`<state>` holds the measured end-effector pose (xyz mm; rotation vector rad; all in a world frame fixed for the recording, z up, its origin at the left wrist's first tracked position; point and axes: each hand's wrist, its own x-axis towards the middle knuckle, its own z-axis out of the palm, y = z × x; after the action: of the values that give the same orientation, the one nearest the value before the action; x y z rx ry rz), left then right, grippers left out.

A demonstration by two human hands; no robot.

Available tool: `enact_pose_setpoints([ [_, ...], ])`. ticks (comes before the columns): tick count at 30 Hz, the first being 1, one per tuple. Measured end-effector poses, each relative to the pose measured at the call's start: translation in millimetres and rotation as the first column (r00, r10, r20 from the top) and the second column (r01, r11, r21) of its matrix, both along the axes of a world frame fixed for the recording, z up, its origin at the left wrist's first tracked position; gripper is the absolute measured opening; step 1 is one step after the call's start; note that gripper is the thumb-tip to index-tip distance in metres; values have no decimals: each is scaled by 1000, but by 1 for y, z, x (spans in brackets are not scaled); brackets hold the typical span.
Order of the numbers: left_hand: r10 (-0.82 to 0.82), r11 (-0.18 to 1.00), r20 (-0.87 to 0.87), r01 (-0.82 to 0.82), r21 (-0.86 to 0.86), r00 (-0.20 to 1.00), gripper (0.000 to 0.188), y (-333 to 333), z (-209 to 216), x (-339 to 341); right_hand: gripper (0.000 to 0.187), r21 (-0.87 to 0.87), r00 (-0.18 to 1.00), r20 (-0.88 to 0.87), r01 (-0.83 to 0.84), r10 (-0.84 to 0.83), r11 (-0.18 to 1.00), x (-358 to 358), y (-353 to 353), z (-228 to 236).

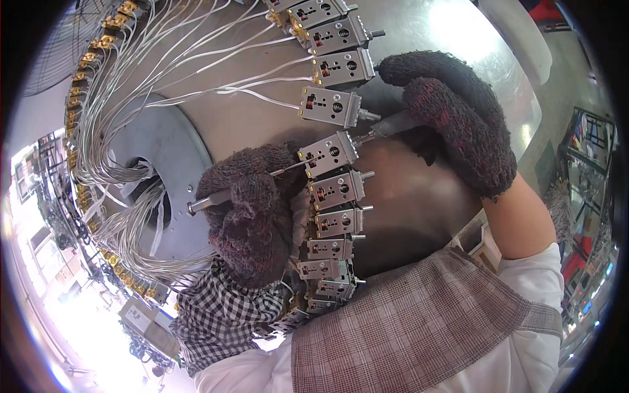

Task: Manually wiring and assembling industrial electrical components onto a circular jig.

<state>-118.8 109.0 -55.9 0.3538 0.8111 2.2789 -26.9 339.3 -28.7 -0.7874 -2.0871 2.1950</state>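
My left hand [247, 216], in a dark knit glove, is closed round a slim tool with a metal handle [211, 201]. The tool's thin tip reaches the slotted face of a small metal switch box [331, 154] with a short shaft. On the other side, my right hand [462, 121], gloved alike, grips a grey-handled tool [398, 123], apparently a screwdriver. Its tip meets the shaft end of the same box. More boxes of this kind, such as the one just above [331, 107], stand in a curved row. My gloves hide parts of both handles.
White wires [262, 97] run from the upper boxes toward a bundle in the hole of a grey disc [173, 141]. Brass terminals [84, 60] line the left rim. Beneath lies a shiny round metal table [419, 203]. Shelving [590, 147] stands at far right.
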Motion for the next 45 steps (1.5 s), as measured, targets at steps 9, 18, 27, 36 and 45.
enact_pose_setpoints([
  [9, -28, 988, -170, 1, -155, 985, 34, 8, 7, -5, 32, -34, 1000, -7, 4, -4, 999, 0, 0, -3],
  [18, -30, 984, -86, 14, -179, 996, 30, 13, 14, 0, 33, -57, 1000, -9, -1, 1, 998, 0, -1, 1],
  [27, -92, 980, 0, 91, -175, 996, 26, 20, 19, 2, 36, -24, 1000, -21, -7, 6, 1000, 0, 0, 2],
  [36, -3, 983, -42, -5, -184, 999, 22, 10, 13, -2, 39, -3, 996, -89, -19, 18, 1000, 4, 1, 1],
  [45, 17, 988, -46, -24, -154, 999, 21, 9, 9, -2, 35, 44, 994, -107, -32, 37, 999, 5, 2, -4],
])
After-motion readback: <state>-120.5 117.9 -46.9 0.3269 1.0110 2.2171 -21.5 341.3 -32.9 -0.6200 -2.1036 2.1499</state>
